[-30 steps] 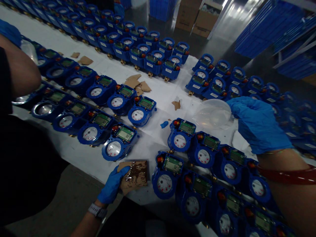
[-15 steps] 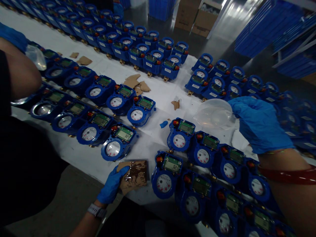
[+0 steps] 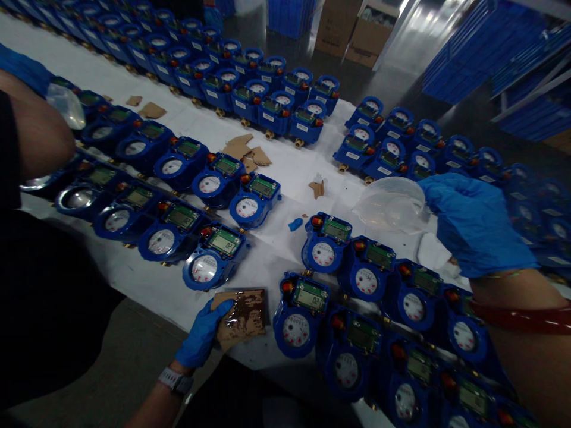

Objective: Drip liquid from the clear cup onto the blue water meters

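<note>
One square of cardboard (image 3: 243, 318), streaked with glossy dark brown, is held at seven o'clock, by the near edge of the white-covered surface (image 3: 267, 258); whether it is rested there cannot be told. It is pinched by the gloved left hand (image 3: 203, 336), the thumb laid on top, the fingers beneath hidden. One clear plastic cup (image 3: 390, 202) is held tilted at three o'clock by the gloved right hand (image 3: 473, 226), its grip closed at the rim, fingertips hidden.

Blue meters (image 3: 298, 315) are ranged in double rows. Toward four and five o'clock, four are seen in the farther row and five in the nearer, the last cut off. Toward nine, five are counted in the nearer row. The long rows beyond, from ten to three, are too crowded to be counted. One blue scrap (image 3: 295, 224) is left near the centre. A second cup (image 3: 66, 107) is seen at ten, beside a co-worker's gloved hand (image 3: 24, 65).
</note>
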Motion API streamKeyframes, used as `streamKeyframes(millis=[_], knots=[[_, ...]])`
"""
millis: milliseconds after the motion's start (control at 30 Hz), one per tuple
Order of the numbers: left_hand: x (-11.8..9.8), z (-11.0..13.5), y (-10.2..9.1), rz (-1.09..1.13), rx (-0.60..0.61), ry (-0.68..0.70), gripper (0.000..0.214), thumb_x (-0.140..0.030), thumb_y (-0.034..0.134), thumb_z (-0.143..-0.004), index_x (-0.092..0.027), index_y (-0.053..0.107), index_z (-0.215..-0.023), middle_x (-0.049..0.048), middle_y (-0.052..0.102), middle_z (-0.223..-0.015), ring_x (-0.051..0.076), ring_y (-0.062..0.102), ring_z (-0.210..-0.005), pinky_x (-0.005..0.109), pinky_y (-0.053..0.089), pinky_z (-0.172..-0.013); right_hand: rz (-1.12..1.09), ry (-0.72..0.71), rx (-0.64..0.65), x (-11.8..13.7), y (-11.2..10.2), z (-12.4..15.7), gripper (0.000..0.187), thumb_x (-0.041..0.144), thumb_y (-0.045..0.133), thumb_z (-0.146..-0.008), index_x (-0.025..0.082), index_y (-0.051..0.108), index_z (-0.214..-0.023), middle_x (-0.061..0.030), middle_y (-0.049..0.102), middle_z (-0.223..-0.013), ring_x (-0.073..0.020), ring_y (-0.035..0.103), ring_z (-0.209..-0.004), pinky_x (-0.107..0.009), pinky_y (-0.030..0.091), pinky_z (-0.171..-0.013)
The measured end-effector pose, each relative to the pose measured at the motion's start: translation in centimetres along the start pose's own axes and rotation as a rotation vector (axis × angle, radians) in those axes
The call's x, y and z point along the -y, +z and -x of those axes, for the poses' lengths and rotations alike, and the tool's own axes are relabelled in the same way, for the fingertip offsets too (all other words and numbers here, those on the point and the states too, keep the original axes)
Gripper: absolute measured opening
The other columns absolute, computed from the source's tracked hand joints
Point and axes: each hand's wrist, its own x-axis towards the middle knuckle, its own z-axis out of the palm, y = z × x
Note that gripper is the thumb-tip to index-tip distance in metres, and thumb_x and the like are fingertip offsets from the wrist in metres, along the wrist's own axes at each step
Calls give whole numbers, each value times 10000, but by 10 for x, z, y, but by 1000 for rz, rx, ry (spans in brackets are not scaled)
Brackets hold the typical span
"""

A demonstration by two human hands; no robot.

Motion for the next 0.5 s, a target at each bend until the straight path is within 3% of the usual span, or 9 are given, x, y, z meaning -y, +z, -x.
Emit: streamKeyframes(millis=[167, 500], knots=[[-1, 2, 2, 10, -7, -4, 617, -505, 963, -445, -167, 775, -926, 84, 828, -936, 323, 756, -921, 457, 577, -903, 34, 49, -3, 0, -5, -2, 118, 274, 608, -740, 202, 696, -711, -36, 681, -803, -166, 592, -783, -347, 527, -793], [-4, 4, 4, 36, 3, -3, 624, -510, 978, -434, -172, 780, -919, 71, 828, -942, 308, 753, -915, 461, 574, -933, 2, 40, -18, -7, -2, 0, 159, 336, 592, -723, 215, 690, -689, -59, 690, -831, -187, 590, -819, -360, 509, -816]])
